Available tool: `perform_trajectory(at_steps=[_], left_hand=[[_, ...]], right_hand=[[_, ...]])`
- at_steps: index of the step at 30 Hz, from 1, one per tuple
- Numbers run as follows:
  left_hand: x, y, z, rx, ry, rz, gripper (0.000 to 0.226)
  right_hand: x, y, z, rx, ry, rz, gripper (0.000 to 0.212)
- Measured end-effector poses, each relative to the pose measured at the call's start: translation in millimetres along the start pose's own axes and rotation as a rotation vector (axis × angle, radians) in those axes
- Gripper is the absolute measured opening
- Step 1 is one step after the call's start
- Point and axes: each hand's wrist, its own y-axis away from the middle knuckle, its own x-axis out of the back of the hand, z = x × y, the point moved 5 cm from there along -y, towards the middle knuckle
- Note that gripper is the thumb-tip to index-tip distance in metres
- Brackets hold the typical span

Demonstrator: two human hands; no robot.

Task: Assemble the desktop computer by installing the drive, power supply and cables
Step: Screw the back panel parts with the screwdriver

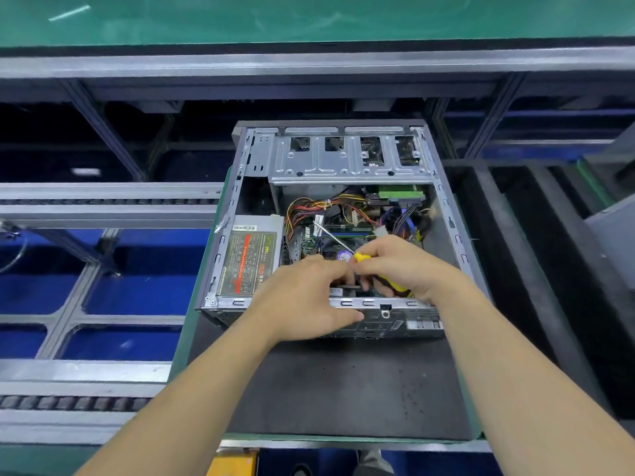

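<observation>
Left hand (302, 297): I see fingers curled over the case's near edge, gripping it.
Right hand (409, 266): grasping yellow screwdriver (364, 257).
Case (446, 214): open, on black mat (343, 389).
Power supply (247, 259): inside, left.

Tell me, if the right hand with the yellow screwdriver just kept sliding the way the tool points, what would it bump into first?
Probably the bundle of coloured cables. The right hand holds the screwdriver with its tip aimed up and left over the motherboard, towards those wires. Depth is unclear, so the tip may pass above them.
</observation>
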Motion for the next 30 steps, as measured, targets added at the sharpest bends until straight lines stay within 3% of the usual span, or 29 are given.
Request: perform_trajectory(at_steps=[6,13,19,23,25,27,30], left_hand=[[-1.3,1.2,-1.0,-0.063,0.077,0.018,0.053],[-1.1,0.2,-2.8,-0.046,0.047,0.019,0.063],[-0.3,0.8,0.9,-0.064,0.049,0.054,0.055],[-0.5,0.5,2.6,-0.088,0.093,0.058,0.046],[-0.5,0.9,2.8,-0.100,0.088,0.058,0.045],[-0.8,0.9,3.4,-0.115,0.070,0.064,0.043],[-0.9,1.9,4.5,-0.126,0.056,0.074,0.044]], right_hand=[[8.8,0.2,3.9,-0.043,-0.068,0.197,0.022],[13.9,16.7,-15.4,0.115,0.383,0.599,0.020],[2.9,60.5,-28.5,0.310,0.218,0.964,0.013],[-21.4,89.1,-24.1,0.416,0.173,1.030,0.012],[-34.9,98.6,-12.4,0.412,0.117,1.041,0.024],[-49.5,101.6,3.3,0.321,0.090,1.008,0.042],[-65.3,95.6,24.7,0.129,-0.002,0.832,0.029]])
